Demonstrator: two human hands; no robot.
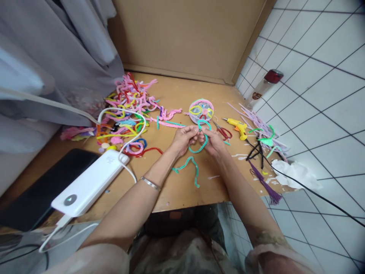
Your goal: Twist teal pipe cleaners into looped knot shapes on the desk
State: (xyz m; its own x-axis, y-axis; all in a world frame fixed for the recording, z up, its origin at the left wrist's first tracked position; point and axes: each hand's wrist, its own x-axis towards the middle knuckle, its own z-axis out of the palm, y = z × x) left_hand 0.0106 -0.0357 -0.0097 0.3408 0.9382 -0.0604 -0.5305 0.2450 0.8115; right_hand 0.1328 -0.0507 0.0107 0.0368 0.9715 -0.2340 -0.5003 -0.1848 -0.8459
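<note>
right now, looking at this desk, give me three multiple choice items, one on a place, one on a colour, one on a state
1. Where is the glue gun?
A. right of the scissors
B. on the power bank
C. under the pipe cleaner pile

2. What colour is the pipe cleaner in the hands?
A. red
B. teal
C. yellow

3. How are the hands placed?
A. both flat on the desk
B. only one grips
C. left hand and right hand both pinch the pipe cleaner

Answers:
1 A, the yellow gun lies just right of the red-handled scissors.
2 B, the loop between the fingers is teal.
3 C, both hands close on the loop above the desk.
</note>
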